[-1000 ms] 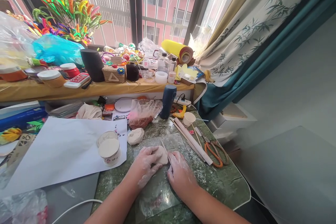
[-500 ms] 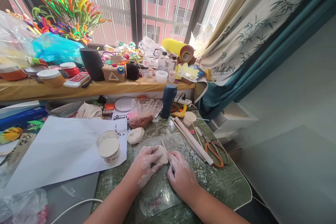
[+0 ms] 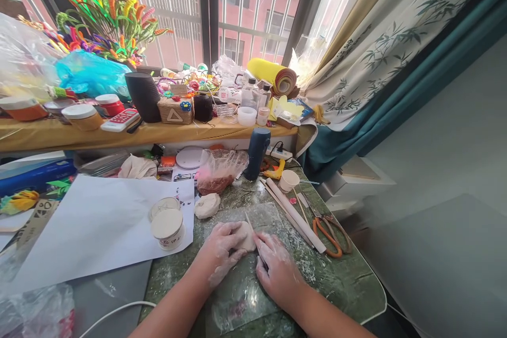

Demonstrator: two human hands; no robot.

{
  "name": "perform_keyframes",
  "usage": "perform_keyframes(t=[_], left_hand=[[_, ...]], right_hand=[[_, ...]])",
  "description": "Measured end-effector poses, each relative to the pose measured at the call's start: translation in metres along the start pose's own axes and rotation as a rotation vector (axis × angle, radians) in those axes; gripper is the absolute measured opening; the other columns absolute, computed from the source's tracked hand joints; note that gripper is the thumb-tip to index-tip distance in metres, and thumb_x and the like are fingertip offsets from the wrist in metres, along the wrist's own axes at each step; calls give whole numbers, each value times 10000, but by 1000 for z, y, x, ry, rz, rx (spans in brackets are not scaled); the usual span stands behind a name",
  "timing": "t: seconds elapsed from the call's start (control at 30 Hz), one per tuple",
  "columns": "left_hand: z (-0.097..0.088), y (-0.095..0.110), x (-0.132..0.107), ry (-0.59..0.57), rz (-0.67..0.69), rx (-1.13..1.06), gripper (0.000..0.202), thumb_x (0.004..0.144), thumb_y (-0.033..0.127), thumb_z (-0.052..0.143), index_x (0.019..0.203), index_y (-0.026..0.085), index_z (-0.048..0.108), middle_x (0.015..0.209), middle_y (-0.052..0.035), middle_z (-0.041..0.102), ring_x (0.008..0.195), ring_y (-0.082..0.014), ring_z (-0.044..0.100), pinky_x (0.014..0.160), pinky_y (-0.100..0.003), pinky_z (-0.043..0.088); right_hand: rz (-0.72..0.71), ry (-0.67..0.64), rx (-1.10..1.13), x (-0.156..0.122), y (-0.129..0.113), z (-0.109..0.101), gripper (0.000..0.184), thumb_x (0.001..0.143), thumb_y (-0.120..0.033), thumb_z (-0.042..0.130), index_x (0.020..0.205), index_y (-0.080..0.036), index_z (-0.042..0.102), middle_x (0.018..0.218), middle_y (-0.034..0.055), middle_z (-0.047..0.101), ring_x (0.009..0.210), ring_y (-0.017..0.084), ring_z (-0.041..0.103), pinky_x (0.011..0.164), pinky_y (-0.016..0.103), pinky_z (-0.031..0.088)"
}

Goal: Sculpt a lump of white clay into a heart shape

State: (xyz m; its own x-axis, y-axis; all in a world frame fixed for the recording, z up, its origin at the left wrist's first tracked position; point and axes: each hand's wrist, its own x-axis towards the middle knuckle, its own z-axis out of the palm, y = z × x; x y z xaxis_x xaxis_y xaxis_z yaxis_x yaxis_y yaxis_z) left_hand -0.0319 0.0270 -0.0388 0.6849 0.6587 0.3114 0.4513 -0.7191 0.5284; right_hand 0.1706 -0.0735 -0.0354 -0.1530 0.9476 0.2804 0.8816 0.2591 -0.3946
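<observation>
My left hand (image 3: 221,251), dusted white, lies over a flattened piece of pale clay (image 3: 247,237) on a clear plastic sheet (image 3: 241,285), fingers curled onto it. My right hand (image 3: 277,269) is closed around a thin stick-like tool (image 3: 250,223) whose tip rests at the clay's right edge. A second lump of pale clay (image 3: 206,205) sits a little farther back on the green marble table (image 3: 348,285).
A white paper sheet (image 3: 91,227) with two white-lidded tubs (image 3: 168,227) lies to the left. Orange-handled scissors (image 3: 330,232), a pale rolling stick (image 3: 295,214), a paper cup (image 3: 288,180), a dark bottle (image 3: 255,153) and a plastic bag (image 3: 219,169) stand behind. A cluttered shelf (image 3: 119,134) runs along the window.
Both hands stay on the clay with only slight finger shifts. The view has tilted a little, so everything sits slightly lower and to the right.
</observation>
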Motion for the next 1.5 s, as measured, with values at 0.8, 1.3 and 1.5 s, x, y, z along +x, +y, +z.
perform_keyframes(t=[0.8,1.3,1.5], left_hand=[[-7,3,4,-32,9,0,429,870,268,767,1292,319,708,1321,-95,682,1122,-299,653,975,-486,560],[-6,4,3,-35,-8,24,347,874,274,772,1218,277,732,1330,-105,680,1139,-307,643,973,-504,564],[-6,1,2,0,12,-3,356,871,278,768,1225,283,732,1328,-103,691,1132,-295,659,980,-487,564]], right_hand=[[-27,41,-54,-2,-2,3,470,918,-83,530,1376,-178,569,1004,75,698,954,252,657,871,386,548],[56,20,-27,1,9,-10,272,974,-162,540,1210,-218,663,980,56,674,948,259,615,870,407,498],[68,24,-81,5,13,-11,320,959,-115,535,1225,-222,677,966,52,666,936,239,596,876,377,472]])
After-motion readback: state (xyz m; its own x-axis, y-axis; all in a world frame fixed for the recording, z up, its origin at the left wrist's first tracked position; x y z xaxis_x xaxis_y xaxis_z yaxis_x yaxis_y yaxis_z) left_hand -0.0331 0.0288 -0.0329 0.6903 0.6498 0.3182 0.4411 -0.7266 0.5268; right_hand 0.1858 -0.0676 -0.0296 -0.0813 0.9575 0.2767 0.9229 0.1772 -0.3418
